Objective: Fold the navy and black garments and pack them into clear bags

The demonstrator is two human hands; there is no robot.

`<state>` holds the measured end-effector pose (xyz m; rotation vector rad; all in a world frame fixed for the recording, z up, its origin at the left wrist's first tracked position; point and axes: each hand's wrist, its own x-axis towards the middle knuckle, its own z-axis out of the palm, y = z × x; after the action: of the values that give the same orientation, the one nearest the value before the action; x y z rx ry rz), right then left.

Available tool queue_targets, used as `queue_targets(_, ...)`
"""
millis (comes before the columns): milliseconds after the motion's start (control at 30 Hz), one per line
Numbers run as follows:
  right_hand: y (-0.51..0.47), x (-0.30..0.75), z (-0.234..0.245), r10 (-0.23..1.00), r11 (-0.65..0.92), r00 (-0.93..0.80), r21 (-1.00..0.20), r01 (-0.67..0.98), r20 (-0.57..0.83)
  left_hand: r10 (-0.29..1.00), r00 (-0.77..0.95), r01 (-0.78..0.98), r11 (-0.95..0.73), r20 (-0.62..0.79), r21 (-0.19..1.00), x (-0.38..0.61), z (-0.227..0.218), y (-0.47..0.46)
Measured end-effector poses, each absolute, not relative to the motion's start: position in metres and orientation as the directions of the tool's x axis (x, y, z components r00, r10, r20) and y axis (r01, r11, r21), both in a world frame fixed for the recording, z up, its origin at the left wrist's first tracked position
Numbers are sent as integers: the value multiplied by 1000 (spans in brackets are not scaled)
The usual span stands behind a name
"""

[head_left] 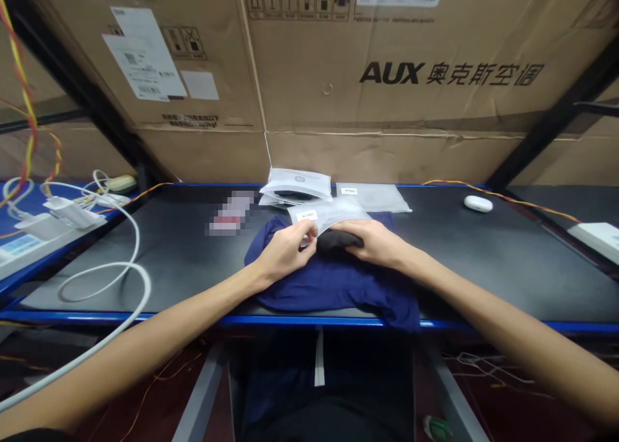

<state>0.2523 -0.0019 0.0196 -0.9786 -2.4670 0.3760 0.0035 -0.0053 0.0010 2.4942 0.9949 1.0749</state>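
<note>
A dark blue cloth (333,284) lies spread on the black table (483,261), one corner hanging over the front edge. On it sits a small black object (338,240) partly inside a clear plastic bag (329,215) with a white label. My left hand (285,249) pinches the bag's open edge by the label. My right hand (374,242) is closed over the black object, fingers wrapped on it.
Behind the cloth lie a stack of white packets (296,185) and a flat clear bag (372,197). A white earbud case (478,203) sits at the right. White cables (120,268) and chargers (68,213) lie at the left. Cardboard boxes (387,75) wall the back.
</note>
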Motion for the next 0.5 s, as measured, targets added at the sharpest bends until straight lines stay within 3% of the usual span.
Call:
queue_targets(200,-4,225,25,856,511,-478,-194,837,194,677,498,455,-736,541,502,2,2,-5)
queue_targets(300,-7,220,30,892,446,-422,-163,880,162,699,479,489,-715,531,500,1,1,-5)
queue_targets(400,-10,229,34,841,541,-521,-247,804,146,724,466,541,-688,509,483,-2,2,-5)
queue_targets(500,-10,247,34,697,708,-702,-302,639,148,736,456,581,-672,500,460,-3,3,-5)
